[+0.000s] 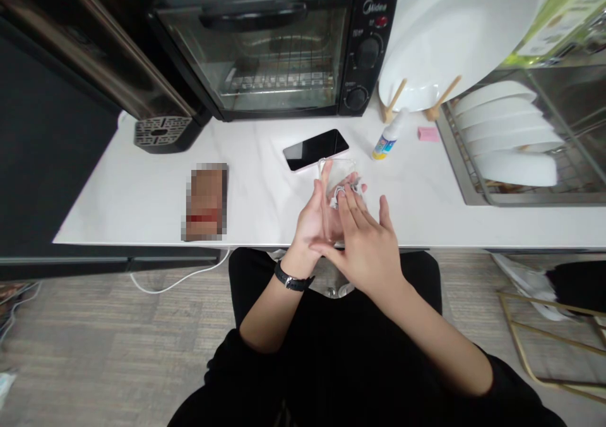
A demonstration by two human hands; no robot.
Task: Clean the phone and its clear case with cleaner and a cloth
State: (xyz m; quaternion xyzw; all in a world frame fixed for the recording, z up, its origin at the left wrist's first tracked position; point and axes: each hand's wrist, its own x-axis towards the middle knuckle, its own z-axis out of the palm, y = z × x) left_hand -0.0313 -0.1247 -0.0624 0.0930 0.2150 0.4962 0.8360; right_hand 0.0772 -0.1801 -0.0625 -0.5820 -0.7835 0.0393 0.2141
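Note:
My left hand [308, 225], with a black watch on the wrist, holds a clear phone case [341, 169] upright over the counter's front edge. Its fingers show through the transparent back. My right hand [372, 244] presses its fingertips flat on a crumpled white tissue [339, 194] against the case, thumb and little finger spread away. Just beyond the case lies a phone [316, 150], its dark screen up. A white bottle [386, 139] with a blue and yellow label stands to the right of the phone.
A black toaster oven [279, 54] stands at the back of the white counter [255, 193]. To the left are a drip tray [161, 132] and a pixelated brown object [206, 203]. On the right are a small pink piece [428, 134], a large white plate [464, 35] and a rack of bowls [514, 167].

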